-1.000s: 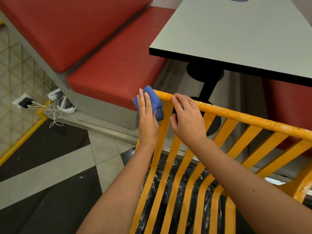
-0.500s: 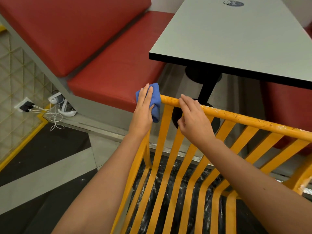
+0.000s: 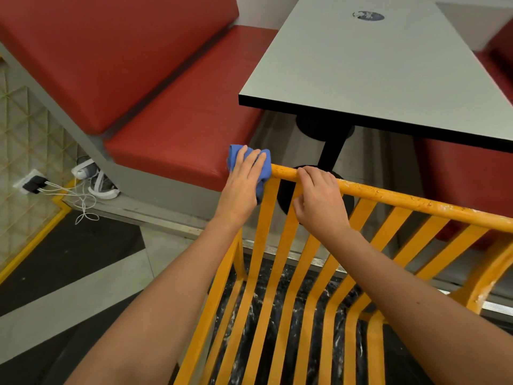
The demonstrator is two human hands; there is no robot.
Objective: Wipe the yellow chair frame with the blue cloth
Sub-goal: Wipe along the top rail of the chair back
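The yellow chair frame [image 3: 416, 202] fills the lower right, its top rail running from centre to the right edge with slats dropping below it. The blue cloth [image 3: 265, 169] is bunched over the left end of that rail. My left hand [image 3: 243, 184] lies on the cloth with fingers laid over it, pressing it onto the corner of the frame. My right hand [image 3: 319, 198] grips the top rail just right of the cloth, fingers curled over the bar. The rail's paint is chipped and speckled.
A grey table [image 3: 374, 65] with a black edge and black post stands just beyond the chair. A red bench seat [image 3: 177, 134] and backrest lie to the left. White cables and a plugged charger [image 3: 34, 183] sit on the floor at far left.
My left hand and the cloth have slid up from the side of the rail's left end to its top corner. My right hand stays on the rail.
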